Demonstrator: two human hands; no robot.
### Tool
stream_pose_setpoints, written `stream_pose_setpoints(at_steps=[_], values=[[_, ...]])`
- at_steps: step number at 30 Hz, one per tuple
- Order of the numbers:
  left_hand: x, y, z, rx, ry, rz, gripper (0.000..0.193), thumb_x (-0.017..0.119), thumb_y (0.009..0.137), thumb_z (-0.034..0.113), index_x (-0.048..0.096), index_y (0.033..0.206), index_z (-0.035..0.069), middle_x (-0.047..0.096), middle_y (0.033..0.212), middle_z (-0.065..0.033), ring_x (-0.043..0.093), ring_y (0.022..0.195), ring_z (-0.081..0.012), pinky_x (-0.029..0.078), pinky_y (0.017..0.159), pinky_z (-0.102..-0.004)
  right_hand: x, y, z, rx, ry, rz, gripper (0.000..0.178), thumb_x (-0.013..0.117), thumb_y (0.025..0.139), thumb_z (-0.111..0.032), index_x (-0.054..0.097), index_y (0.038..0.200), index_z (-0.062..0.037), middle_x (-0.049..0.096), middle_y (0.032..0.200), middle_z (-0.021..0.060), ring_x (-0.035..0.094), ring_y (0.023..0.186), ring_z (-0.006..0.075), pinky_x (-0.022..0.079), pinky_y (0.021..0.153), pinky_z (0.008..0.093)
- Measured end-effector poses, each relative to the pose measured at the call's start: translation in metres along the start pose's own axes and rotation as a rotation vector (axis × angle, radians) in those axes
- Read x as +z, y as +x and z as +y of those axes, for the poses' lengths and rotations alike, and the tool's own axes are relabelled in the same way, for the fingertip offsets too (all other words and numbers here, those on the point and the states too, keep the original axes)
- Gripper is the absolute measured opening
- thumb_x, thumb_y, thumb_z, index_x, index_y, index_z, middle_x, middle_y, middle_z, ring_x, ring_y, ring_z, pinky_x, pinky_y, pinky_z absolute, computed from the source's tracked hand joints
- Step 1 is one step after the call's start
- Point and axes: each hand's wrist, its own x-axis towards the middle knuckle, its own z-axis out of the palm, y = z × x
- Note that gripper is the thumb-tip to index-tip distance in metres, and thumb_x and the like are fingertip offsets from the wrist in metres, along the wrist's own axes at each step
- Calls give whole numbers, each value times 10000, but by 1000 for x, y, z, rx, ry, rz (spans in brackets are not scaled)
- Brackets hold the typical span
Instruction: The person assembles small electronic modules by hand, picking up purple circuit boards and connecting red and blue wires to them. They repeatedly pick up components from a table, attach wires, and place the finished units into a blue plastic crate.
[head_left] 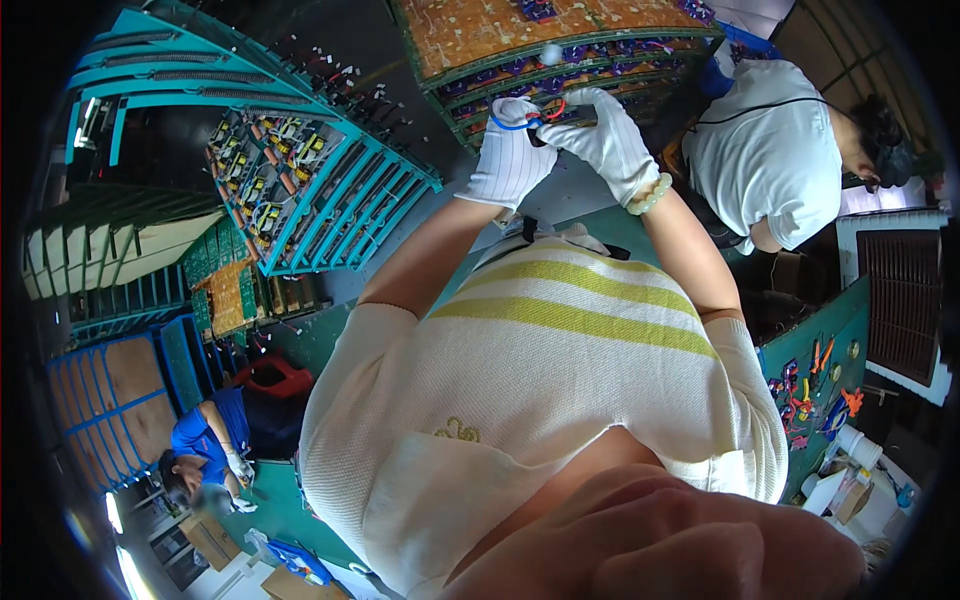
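Teal bars are edging the rack on the left, with loose wires poking past its upper edge. Bare grey surface is showing as a strip between that rack and the gloved left hand, which is gripping narrowly on the wired piece. That piece is sitting between both hands, in front of the stack's near edge, its blue lead looping leftward. Beside it the right hand is curling thumb and forefinger around a wide gap; whether their tips are pinching the red lead, I cannot tell. Farther right, a co-worker is bending near the stack's end.
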Motion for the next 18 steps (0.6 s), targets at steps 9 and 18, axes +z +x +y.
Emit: stream_pose_setpoints(at_steps=[9, 18], values=[[-14, 6, 37, -266, -593, 37, 466, 763, 700, 29, 521, 1097, 51, 569, 1099, -60, 522, 1048, -148, 461, 881, -301, 7, -6, -9, 49, 528, 392, 412, 668, 776, -51, 514, 1157, -10, 551, 650, 23, 513, 572, 135, 502, 637, 292], [-35, 23, 59, -961, -1709, 250, 512, 489, 948, 448, 486, 1174, -11, 585, 1176, -140, 581, 1063, -246, 484, 930, -427, -25, -10, -12, 364, 1575, 413, 234, 481, 987, -243, 501, 1105, -41, 283, 577, -30, 256, 488, 101, 328, 495, 264]])
